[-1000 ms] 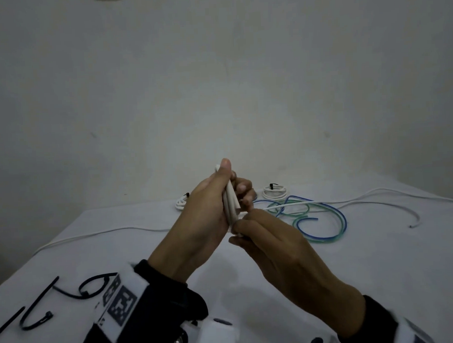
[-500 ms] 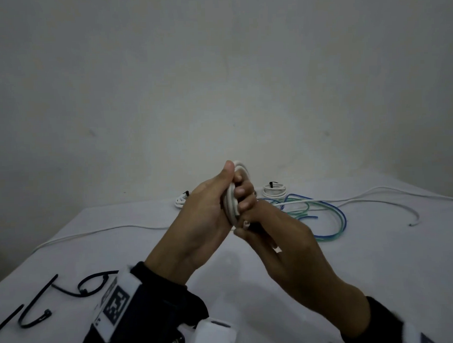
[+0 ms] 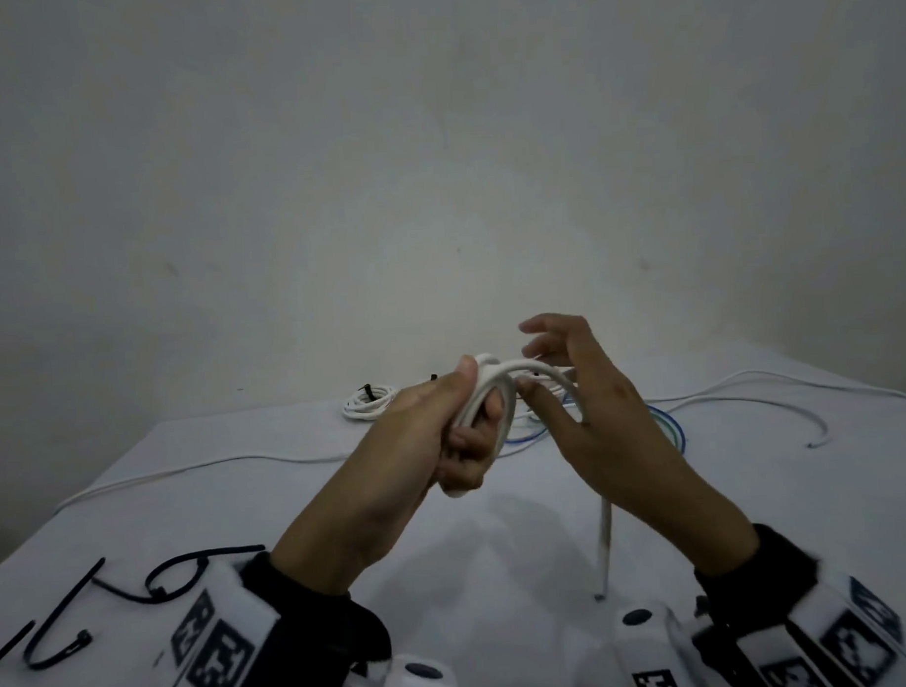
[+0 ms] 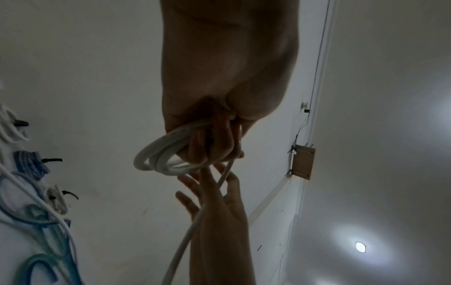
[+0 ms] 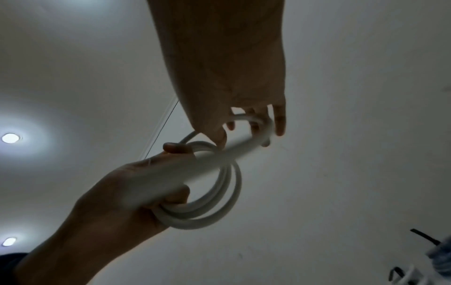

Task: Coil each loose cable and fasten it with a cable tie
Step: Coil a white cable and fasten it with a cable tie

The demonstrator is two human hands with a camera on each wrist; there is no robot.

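My left hand [image 3: 466, 425] grips a coil of white cable [image 3: 488, 388] above the table, thumb on top and fingers curled through the loops. From the coil's top one strand runs right, across my right hand [image 3: 554, 365], whose fingers are spread and nearly straight. That strand passes between thumb and fingers and drops as a loose tail [image 3: 605, 543] to the table. The left wrist view shows the coil [image 4: 158, 156] under the curled fingers and the right hand [image 4: 214, 192] beyond. In the right wrist view the coil [image 5: 219, 208] hangs from the left hand [image 5: 136, 192].
Black cable ties [image 3: 156, 585] lie at the front left of the white table [image 3: 500, 573]. A tied white coil [image 3: 368, 400] sits at the back. Blue and green cables [image 3: 672, 430] lie behind my right hand. Loose white cables trail to the right [image 3: 751, 399] and left [image 3: 214, 464].
My right hand rose from below the coil to its right, and its fingers spread open as it carried the strand over the top. The coil turned, so its loops now show.
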